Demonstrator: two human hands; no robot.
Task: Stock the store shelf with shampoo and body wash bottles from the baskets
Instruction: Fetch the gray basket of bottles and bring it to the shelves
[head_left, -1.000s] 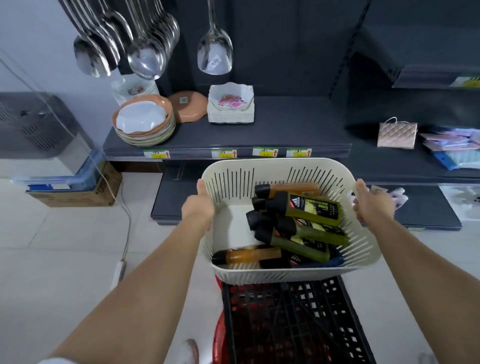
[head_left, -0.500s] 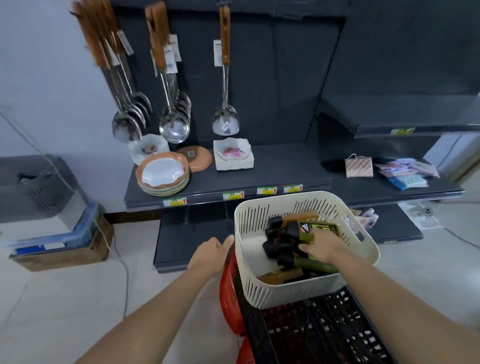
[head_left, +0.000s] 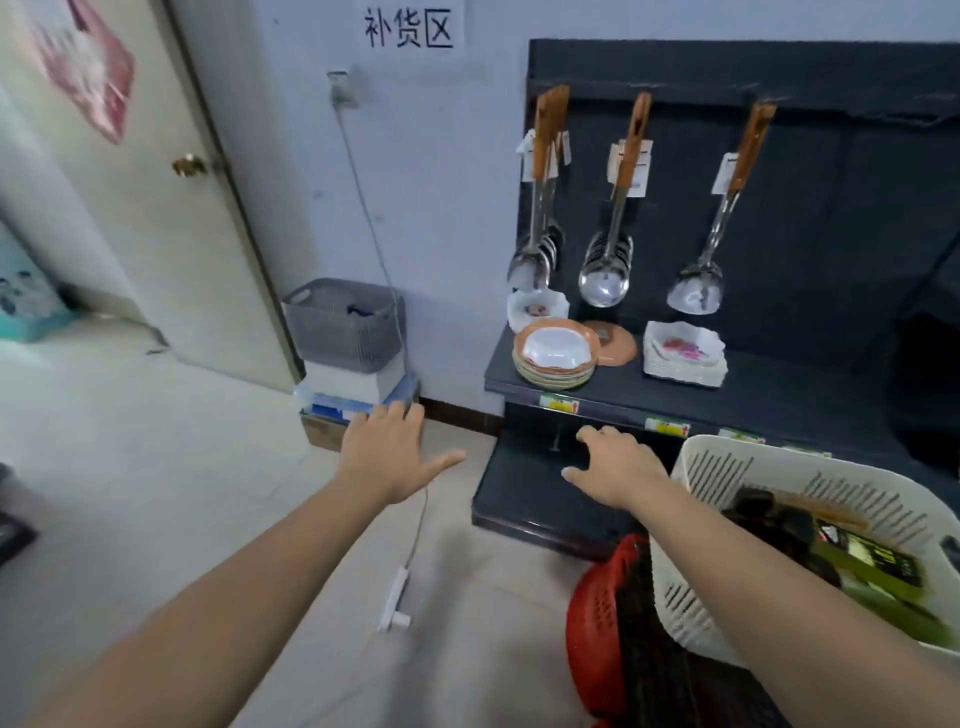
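Both hands reach forward in mid-air, holding nothing. The left hand (head_left: 387, 457) is spread flat with straight fingers; the right hand (head_left: 615, 470) is relaxed, its fingers loosely bent and partly hidden behind its back. The olive-green bottles with black caps (head_left: 872, 566) lie on their sides in the cream slotted plastic basket (head_left: 691, 613) at lower right. They are blurred, cut off by the frame edge and partly covered by the right forearm, so they cannot be counted. Under it, a red perforated basket (head_left: 597, 623) shows only one side. The dark grey store shelf (head_left: 779, 400) behind runs out of view.
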